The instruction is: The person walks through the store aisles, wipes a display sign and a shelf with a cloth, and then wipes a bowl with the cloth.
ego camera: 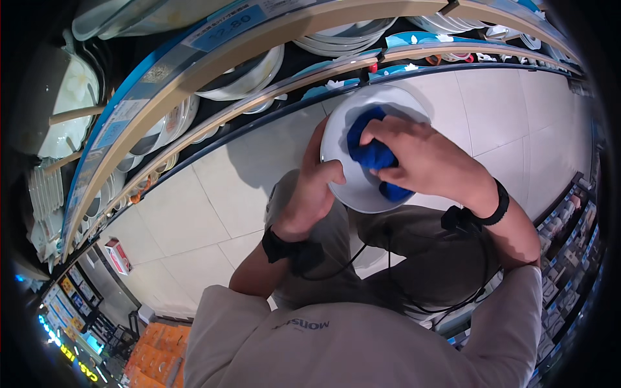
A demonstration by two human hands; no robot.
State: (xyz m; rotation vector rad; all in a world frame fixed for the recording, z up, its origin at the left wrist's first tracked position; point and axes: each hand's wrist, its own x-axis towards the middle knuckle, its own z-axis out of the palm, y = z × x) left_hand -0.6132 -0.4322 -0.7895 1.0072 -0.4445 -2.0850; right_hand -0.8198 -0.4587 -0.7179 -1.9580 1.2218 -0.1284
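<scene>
A white bowl (335, 131) is held above my knees, its inside turned up toward me. My left hand (318, 189) grips its left rim, the thumb over the edge and the fingers behind the outer wall. Inside the bowl, my right hand (407, 150) clutches a bunched blue cloth (364, 140) against the inner surface. A loose end of the cloth hangs below my fingers near the lower right rim. Part of the cloth and of the bowl's right side is hidden by my right hand.
Shelves with wooden edges (286, 26) curve along the left and top, holding stacked plates (344, 39) and bowls (170, 121). Black cables (388, 262) run from my wristbands across my lap. A small red and white box (118, 255) sits on the tiled floor (194, 218). More racks (563, 271) stand at right.
</scene>
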